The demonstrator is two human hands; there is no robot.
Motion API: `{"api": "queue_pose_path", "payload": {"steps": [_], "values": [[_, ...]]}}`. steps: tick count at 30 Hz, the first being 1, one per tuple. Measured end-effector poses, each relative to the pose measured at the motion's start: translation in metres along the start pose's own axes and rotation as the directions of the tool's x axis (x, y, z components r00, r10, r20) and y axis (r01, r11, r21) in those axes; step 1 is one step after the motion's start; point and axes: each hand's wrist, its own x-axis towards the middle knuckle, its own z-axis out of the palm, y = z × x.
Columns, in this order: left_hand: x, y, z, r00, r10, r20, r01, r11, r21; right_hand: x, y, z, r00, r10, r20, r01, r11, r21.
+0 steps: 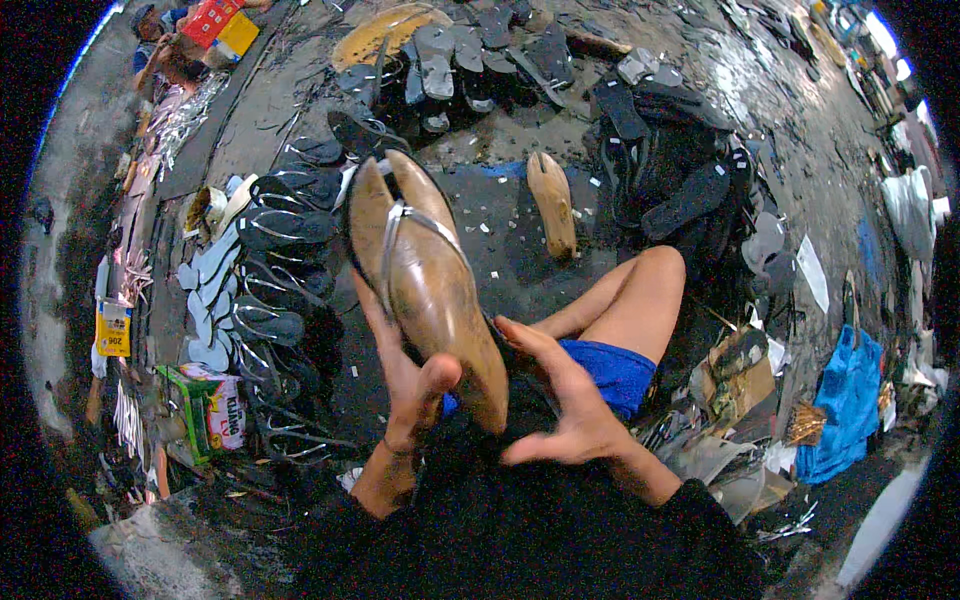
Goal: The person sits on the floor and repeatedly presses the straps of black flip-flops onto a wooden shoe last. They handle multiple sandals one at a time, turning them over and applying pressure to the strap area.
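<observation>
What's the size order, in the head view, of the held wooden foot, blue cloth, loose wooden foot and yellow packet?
1. Held wooden foot
2. Blue cloth
3. Loose wooden foot
4. Yellow packet
The first looks nearer the camera, so true sizes are unsure.

We count two bare hands, one left (408, 392) and one right (568, 400); two smooth brown foot-shaped lasts (432, 290); one crumpled bright-blue fabric bundle (845, 410). Black silver-strapped sandals (288, 228) overlap too much for us to number.
</observation>
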Motion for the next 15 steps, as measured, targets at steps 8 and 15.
{"api": "queue_pose_path", "payload": {"steps": [8,15], "values": [[-0.010,-0.008,0.002,0.996,-0.005,0.093,-0.029,0.930,0.365,-0.001,0.012,0.009,0.992,0.093,0.084,-0.106,0.981,0.162],[0.002,0.018,-0.003,0.928,0.057,0.367,-0.287,0.739,0.610,-0.030,0.039,0.000,0.961,0.270,-0.061,-0.009,0.253,0.967]]}}
